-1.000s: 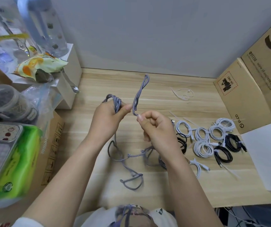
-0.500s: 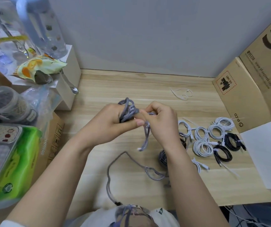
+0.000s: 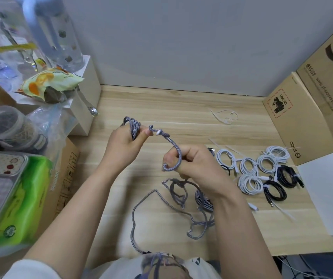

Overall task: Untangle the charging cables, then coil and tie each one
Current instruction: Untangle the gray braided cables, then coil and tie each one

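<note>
Holding small coil of grey braided charging cable (image 3: 134, 128) above light wooden table (image 3: 181, 109), left hand (image 3: 124, 141) has closed grip. Right hand (image 3: 193, 164) pinches same cable; loose rest lies tangled on table under it.

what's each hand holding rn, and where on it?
Both grip the grey braided cable: left hand holds its coiled loops, right hand the free run just past them. The rest lies loose on the desk.

Wooden desk (image 3: 181, 109) bears coiled white cables (image 3: 250, 183), black cables (image 3: 275, 191), loose grey cable (image 3: 141, 206)
</note>
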### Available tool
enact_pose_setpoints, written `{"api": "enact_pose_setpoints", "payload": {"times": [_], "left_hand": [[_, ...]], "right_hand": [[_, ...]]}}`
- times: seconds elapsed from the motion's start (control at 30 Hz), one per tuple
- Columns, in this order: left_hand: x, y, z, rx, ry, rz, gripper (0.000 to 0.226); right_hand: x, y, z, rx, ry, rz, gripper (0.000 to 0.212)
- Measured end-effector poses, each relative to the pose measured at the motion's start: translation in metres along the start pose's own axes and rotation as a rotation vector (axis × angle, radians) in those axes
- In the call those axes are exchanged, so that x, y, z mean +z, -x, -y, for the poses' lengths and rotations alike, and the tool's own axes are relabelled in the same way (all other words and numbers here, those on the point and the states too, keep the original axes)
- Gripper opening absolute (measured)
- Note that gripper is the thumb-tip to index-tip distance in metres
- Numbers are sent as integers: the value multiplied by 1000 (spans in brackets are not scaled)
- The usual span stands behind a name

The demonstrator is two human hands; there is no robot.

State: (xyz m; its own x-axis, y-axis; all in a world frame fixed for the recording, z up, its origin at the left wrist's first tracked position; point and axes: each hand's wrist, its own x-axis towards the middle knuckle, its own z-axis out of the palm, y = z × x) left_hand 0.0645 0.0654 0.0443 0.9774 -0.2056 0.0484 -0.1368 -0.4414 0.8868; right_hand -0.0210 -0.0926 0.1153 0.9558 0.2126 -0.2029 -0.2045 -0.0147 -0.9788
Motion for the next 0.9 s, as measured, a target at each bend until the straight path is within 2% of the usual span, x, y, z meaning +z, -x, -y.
{"api": "enact_pose_setpoints", "payload": {"times": [0.07, 0.13, 0.2, 0.27, 0.37, 0.43, 0.47, 0.53, 0.63, 0.7, 0.73, 0.8, 0.87, 0.9], "left_hand": [[3, 2, 4, 40, -192, 24, 29], [6, 7, 4, 60, -274, 17, 27], [7, 10, 2, 42, -287, 9, 30], [7, 9, 1, 23, -273, -16, 39], [5, 7, -2, 31, -313, -53, 47], [3, 8, -4, 48, -311, -63, 42], [2, 9, -6, 52, -299, -61, 38], [1, 10, -11, 49, -224, -23, 30], [1, 15, -28, -40, 192, 118, 16], [1, 18, -36, -86, 386, 245, 22], [3, 20, -39, -91, 420, 271, 18], [8, 22, -46, -95, 452, 243, 10], [15, 23, -45, -81, 469, 178, 28], [17, 23, -44, -62, 451, 142, 30]], "right_hand": [[-1, 1, 1, -8, 31, -9, 24], [-2, -1, 1, 15, 18, -6, 22], [-3, -4, -2, 41, -26, -13, 19], [-4, -6, -9, 63, -35, -24, 31], [-9, -9, -18, 111, -106, 43, 46], [-11, -8, -19, 186, -252, 46, 36], [-10, -10, -20, 234, -307, -4, 31], [-7, -15, -25, 286, -343, -168, 29], [-2, -20, -33, 248, -386, -337, 30], [1, -20, -33, 221, -414, -348, 31], [3, -20, -32, 208, -414, -326, 29], [7, -20, -30, 200, -388, -246, 25], [11, -20, -31, 236, -391, -191, 27], [12, -21, -32, 256, -416, -190, 28]]}}
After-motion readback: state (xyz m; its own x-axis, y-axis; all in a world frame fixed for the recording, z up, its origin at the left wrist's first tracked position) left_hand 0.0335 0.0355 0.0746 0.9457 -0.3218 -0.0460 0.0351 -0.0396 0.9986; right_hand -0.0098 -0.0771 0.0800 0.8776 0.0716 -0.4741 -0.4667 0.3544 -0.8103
